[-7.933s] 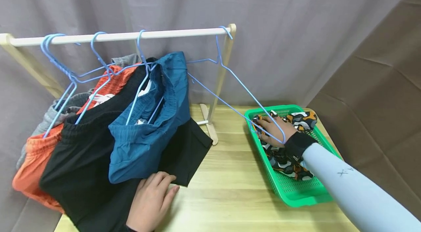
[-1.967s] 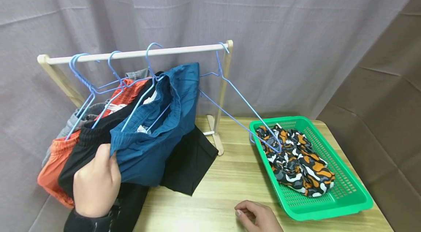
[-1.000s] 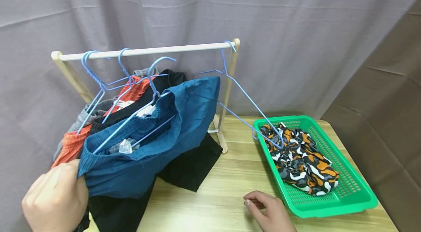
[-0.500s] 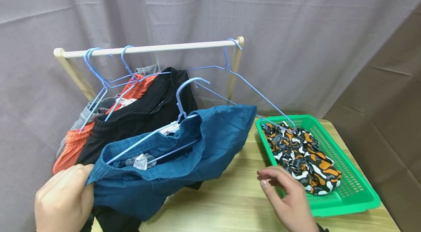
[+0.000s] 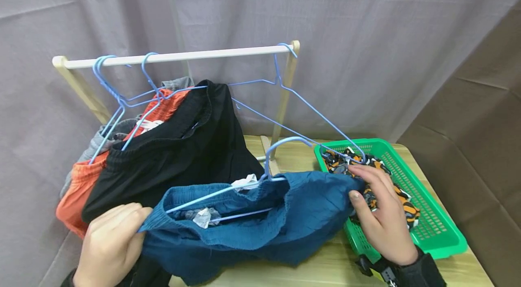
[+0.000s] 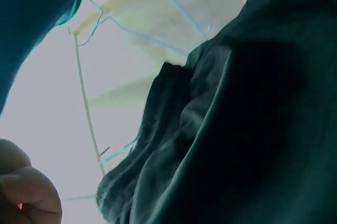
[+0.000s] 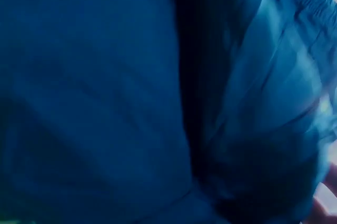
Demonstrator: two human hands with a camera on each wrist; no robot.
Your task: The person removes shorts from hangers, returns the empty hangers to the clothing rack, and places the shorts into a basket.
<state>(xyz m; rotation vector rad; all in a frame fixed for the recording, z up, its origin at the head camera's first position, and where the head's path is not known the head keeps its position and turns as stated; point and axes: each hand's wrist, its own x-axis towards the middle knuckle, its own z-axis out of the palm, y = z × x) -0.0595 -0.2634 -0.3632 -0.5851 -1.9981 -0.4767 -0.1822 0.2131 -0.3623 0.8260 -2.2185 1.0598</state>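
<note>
Blue shorts [image 5: 317, 214] on a light-blue hanger [image 5: 266, 156] are held off the rack, the hook sticking up free of the rail. My left hand [image 5: 111, 244] grips the left corner of their elasticated waistband. At their right end is my right hand [image 5: 384, 212], thumb and fingers spread apart on either side of the cloth. In the right wrist view the blue shorts [image 7: 95, 87] fill most of the picture. Curled left fingers [image 6: 31, 192] show at the lower left of the left wrist view, close to the black trousers [image 6: 253, 129].
Black trousers [image 5: 175, 165], orange shorts [image 5: 83, 187] and a grey garment hang on the rack's white rail [image 5: 211, 54]. A bare hanger [image 5: 313, 108] at the right end reaches over a green basket [image 5: 443, 232] holding camouflage-patterned clothing [image 5: 409, 210].
The blue shorts and their hanger have come off the rail, then moved right and nearer in my left hand. My right hand has left the basket and risen to the shorts' right end.
</note>
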